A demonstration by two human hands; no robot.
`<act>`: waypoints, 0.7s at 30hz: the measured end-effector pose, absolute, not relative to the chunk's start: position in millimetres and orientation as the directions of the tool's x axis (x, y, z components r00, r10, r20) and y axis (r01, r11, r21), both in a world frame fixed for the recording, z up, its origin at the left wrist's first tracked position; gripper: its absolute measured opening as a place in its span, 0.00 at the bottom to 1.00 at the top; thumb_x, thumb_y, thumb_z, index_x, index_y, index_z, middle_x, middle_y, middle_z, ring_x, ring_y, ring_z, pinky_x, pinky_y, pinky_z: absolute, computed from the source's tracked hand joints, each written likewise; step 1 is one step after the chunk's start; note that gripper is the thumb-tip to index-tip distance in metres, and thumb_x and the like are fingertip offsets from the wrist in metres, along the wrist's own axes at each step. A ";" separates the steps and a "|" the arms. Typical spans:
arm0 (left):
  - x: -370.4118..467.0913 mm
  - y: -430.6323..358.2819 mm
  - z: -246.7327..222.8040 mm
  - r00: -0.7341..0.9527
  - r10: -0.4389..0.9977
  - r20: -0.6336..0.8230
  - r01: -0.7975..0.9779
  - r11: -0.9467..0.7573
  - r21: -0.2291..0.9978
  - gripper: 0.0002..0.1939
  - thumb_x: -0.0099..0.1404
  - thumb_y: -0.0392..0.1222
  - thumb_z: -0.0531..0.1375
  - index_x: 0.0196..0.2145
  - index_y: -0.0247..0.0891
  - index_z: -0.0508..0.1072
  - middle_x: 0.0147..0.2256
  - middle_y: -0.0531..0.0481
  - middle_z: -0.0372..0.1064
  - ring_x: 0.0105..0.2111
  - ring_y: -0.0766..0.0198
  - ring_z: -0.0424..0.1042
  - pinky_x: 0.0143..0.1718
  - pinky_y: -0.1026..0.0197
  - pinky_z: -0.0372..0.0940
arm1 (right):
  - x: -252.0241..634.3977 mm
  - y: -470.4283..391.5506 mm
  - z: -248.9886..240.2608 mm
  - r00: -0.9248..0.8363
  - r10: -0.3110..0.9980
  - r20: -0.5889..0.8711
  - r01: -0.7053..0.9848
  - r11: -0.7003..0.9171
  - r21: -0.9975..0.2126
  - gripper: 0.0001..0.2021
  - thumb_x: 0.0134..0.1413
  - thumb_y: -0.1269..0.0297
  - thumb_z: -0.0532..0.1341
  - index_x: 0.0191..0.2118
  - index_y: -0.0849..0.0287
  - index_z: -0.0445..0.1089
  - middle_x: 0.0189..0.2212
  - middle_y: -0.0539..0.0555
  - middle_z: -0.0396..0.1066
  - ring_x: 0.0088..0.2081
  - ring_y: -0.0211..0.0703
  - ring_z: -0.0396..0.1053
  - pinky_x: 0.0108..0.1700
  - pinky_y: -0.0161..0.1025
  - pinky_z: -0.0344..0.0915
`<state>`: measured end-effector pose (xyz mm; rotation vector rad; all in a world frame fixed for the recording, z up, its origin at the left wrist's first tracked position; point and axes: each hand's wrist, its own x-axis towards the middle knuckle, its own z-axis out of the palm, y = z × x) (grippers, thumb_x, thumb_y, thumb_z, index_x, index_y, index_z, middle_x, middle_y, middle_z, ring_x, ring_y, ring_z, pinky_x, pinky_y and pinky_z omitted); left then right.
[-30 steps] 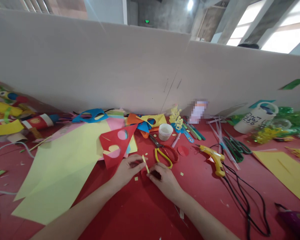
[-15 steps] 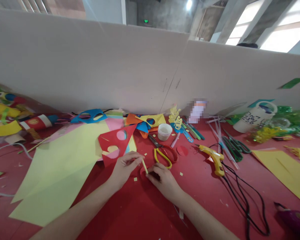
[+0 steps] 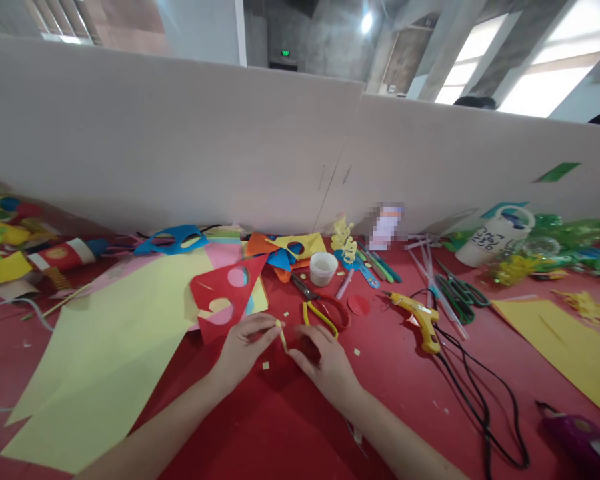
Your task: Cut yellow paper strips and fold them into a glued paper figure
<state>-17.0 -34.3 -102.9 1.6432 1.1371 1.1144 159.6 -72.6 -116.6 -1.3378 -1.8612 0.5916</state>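
My left hand [image 3: 245, 350] pinches the upper end of a narrow pale yellow paper strip [image 3: 283, 339] between thumb and fingers. Close to the strip's lower end is my right hand [image 3: 327, 370], its thumb and forefinger apart; whether the thumb touches the strip I cannot tell. Just beyond the right hand lie scissors [image 3: 320, 319] with red and yellow handles, partly hidden by its fingers. A red paper mask shape [image 3: 230, 287] with cut-out holes rests beyond the left hand. Small yellow paper squares [image 3: 265, 365] are scattered around both hands.
Large pale yellow sheets [image 3: 115, 340] cover the left side. A small white cup [image 3: 323, 268] stands behind the scissors. To the right are a yellow glue gun [image 3: 420, 320] with a black cord, green scissors [image 3: 463, 293] and an orange-yellow sheet [image 3: 560, 347]. A white partition [image 3: 180, 147] borders the back.
My right thumb and forefinger have parted from their grip at the strip's lower end. The left hand still pinches the upper end. The view has shifted slightly.
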 end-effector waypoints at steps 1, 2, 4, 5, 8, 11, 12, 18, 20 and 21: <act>-17.4 -34.4 -103.3 0.209 0.951 0.227 0.250 -0.276 0.928 0.06 0.56 0.42 0.60 0.27 0.39 0.75 0.30 0.48 0.72 0.34 0.62 0.70 0.38 0.61 0.66 | 163.2 -71.3 -115.4 -0.112 0.933 0.341 0.629 0.332 -0.702 0.12 0.54 0.63 0.57 0.46 0.57 0.64 0.39 0.56 0.66 0.41 0.44 0.65 0.45 0.42 0.63; -17.6 -34.7 -103.6 0.227 0.943 0.244 0.269 -0.301 0.915 0.06 0.56 0.41 0.59 0.27 0.39 0.75 0.31 0.48 0.73 0.34 0.62 0.70 0.38 0.61 0.66 | 167.8 -69.2 -114.9 -0.064 0.926 0.371 0.686 0.311 -0.658 0.14 0.55 0.63 0.56 0.48 0.57 0.62 0.42 0.57 0.65 0.44 0.47 0.63 0.47 0.46 0.62; -17.2 -35.9 -103.5 0.267 0.927 0.262 0.290 -0.337 0.896 0.05 0.56 0.40 0.59 0.28 0.39 0.75 0.31 0.48 0.73 0.33 0.62 0.71 0.37 0.62 0.67 | 178.4 -63.2 -115.8 -0.012 0.919 0.395 0.801 0.246 -0.546 0.15 0.55 0.65 0.55 0.49 0.58 0.62 0.44 0.60 0.63 0.46 0.51 0.61 0.49 0.51 0.59; -16.7 -36.7 -103.4 0.289 0.920 0.264 0.298 -0.349 0.888 0.05 0.57 0.40 0.59 0.28 0.39 0.75 0.31 0.48 0.72 0.33 0.62 0.71 0.37 0.62 0.67 | 183.7 -59.7 -117.2 -0.005 0.922 0.387 0.842 0.212 -0.496 0.15 0.55 0.66 0.55 0.49 0.60 0.62 0.43 0.61 0.63 0.46 0.53 0.61 0.48 0.53 0.60; -14.9 -38.9 -103.3 0.356 0.896 0.266 0.321 -0.385 0.866 0.05 0.57 0.40 0.58 0.30 0.39 0.74 0.31 0.48 0.72 0.33 0.63 0.71 0.35 0.64 0.67 | 195.8 -50.9 -121.4 -0.023 0.951 0.309 0.898 0.155 -0.411 0.19 0.52 0.68 0.57 0.51 0.62 0.60 0.40 0.62 0.66 0.41 0.54 0.64 0.43 0.51 0.63; -14.1 -39.5 -104.8 0.386 0.880 0.276 0.345 -0.415 0.842 0.05 0.58 0.41 0.57 0.30 0.40 0.72 0.31 0.48 0.72 0.31 0.63 0.71 0.34 0.64 0.67 | 201.4 -49.7 -119.0 -0.045 0.975 0.217 0.915 0.128 -0.382 0.20 0.51 0.72 0.55 0.52 0.61 0.60 0.38 0.62 0.68 0.39 0.53 0.67 0.40 0.47 0.65; -14.2 -39.2 -105.5 0.390 0.877 0.279 0.354 -0.423 0.834 0.05 0.58 0.41 0.57 0.30 0.40 0.72 0.31 0.48 0.72 0.31 0.63 0.71 0.33 0.64 0.67 | 202.6 -51.6 -116.0 -0.053 0.981 0.188 0.921 0.120 -0.369 0.19 0.51 0.73 0.55 0.51 0.62 0.60 0.37 0.62 0.68 0.39 0.53 0.68 0.39 0.47 0.65; -15.4 -36.9 -110.0 0.387 0.870 0.307 0.380 -0.453 0.806 0.04 0.59 0.40 0.56 0.30 0.40 0.70 0.31 0.49 0.71 0.30 0.64 0.70 0.33 0.64 0.66 | 216.0 -84.0 -88.8 -0.192 0.969 0.153 0.934 0.228 -0.274 0.17 0.53 0.71 0.51 0.49 0.62 0.62 0.35 0.61 0.70 0.35 0.51 0.70 0.36 0.43 0.66; -15.8 -36.6 -110.9 0.392 0.868 0.304 0.378 -0.453 0.807 0.04 0.60 0.40 0.56 0.30 0.40 0.70 0.30 0.50 0.70 0.30 0.64 0.70 0.33 0.64 0.66 | 228.7 -98.5 -85.2 -0.221 0.953 0.207 0.942 0.263 -0.206 0.16 0.54 0.71 0.50 0.48 0.60 0.62 0.35 0.60 0.70 0.36 0.51 0.70 0.36 0.44 0.65; -15.8 -36.5 -111.3 0.393 0.869 0.301 0.377 -0.450 0.809 0.04 0.60 0.40 0.55 0.30 0.40 0.69 0.30 0.50 0.70 0.30 0.64 0.69 0.32 0.64 0.66 | 237.4 -104.8 -85.3 -0.230 0.945 0.231 0.946 0.273 -0.177 0.16 0.53 0.70 0.50 0.48 0.58 0.63 0.35 0.60 0.70 0.35 0.51 0.70 0.36 0.43 0.65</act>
